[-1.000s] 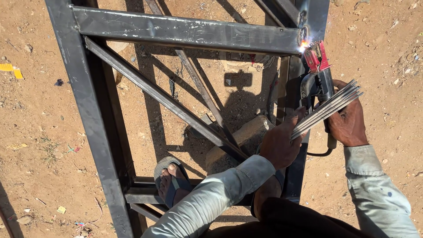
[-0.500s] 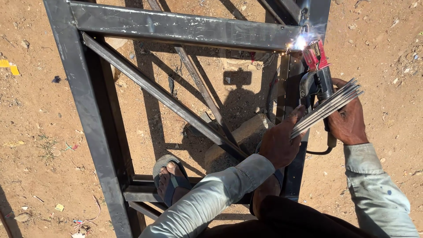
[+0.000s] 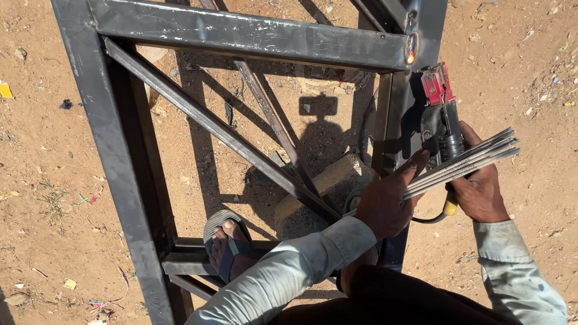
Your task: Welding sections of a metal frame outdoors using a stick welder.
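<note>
Open sandy ground (image 3: 530, 72) lies to the right of the steel frame (image 3: 253, 36), free for a hand to pass. Inside the frame, the diagonal braces (image 3: 211, 123), a stone block (image 3: 319, 192) and a sandalled foot (image 3: 229, 247) crowd the gaps.

No packages, labels, signs or screens are showing anywhere around the steel frame (image 3: 241, 36) — only small scraps of litter are lying on the sandy ground to its left, among them one yellow bit (image 3: 5, 90) — too small to identify.
</note>
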